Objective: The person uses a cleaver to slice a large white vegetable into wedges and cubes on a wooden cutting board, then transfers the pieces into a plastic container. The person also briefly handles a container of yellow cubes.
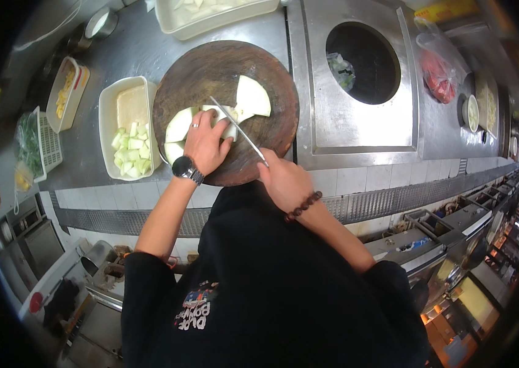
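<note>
A round wooden chopping block (204, 69) lies before me with pale, green-edged pieces of gourd or melon on it. My left hand (207, 145) steadies one piece (228, 131), its fingers spread over the top and partly hiding it. In my right hand (289, 181) is a kitchen knife (245, 135), seen nearly edge-on, its blade slanting across just right of my left fingertips. Two larger wedges (180, 124) rest left of my left hand. A fan-shaped slice (253, 96) lies beyond the blade, with a ragged pale scrap (242, 113) beside it.
Left of the block, a cream plastic tub (105, 119) holds cut chunks (131, 152). Another tub (213, 25) of pale slices stands behind. On the right, a steel counter has a round opening (374, 60) with scraps inside. Farther right are a plastic bag (441, 69) and a bowl (471, 113).
</note>
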{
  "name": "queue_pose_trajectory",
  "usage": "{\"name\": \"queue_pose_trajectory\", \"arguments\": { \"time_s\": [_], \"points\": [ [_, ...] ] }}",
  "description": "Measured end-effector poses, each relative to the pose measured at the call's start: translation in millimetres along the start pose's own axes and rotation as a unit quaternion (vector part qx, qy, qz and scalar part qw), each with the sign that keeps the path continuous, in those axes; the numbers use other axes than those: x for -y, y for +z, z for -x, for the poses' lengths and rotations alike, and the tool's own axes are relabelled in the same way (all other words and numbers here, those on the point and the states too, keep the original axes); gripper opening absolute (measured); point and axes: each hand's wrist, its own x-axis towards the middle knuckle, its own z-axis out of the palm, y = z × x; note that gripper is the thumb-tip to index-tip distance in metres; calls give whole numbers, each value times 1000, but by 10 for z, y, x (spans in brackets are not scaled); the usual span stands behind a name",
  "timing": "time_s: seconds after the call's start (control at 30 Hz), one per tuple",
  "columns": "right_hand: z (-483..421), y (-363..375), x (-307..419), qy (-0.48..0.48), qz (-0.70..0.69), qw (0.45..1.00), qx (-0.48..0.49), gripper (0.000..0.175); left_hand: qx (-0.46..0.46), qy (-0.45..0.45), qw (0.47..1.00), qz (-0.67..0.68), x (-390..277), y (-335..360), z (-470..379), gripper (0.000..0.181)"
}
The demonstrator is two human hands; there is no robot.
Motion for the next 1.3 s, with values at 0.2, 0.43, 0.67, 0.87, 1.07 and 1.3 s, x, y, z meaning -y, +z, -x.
{"name": "queue_pose_trajectory", "arguments": {
  "time_s": [0.2, 0.43, 0.67, 0.87, 1.07, 1.3],
  "points": [
    [-673, 451, -106, -20, -14, 1000, -18, 24, -8, -4, 1000, 21, 10, 37, 18, 44],
    [-536, 389, -231, -62, -101, 989, -91, 32, 16, -21, 1000, 3, 9, -22, 26, 44],
    [55, -345, -446, -70, -182, 952, -235, 37, 30, 121, 989, -84, -342, 51, -658, 67],
    [239, -552, -859, 37, -197, 953, -226, 34, 212, -14, 961, -176, -324, 139, -1564, 69],
    [297, -359, -1050, 62, -160, 961, -215, 34, 259, -288, 920, -58, 135, 94, -1995, 87],
    [211, -355, -990, 40, -144, 973, -177, 35, 169, -249, 954, -5, 17, 69, -1334, 57]
  ]
}}
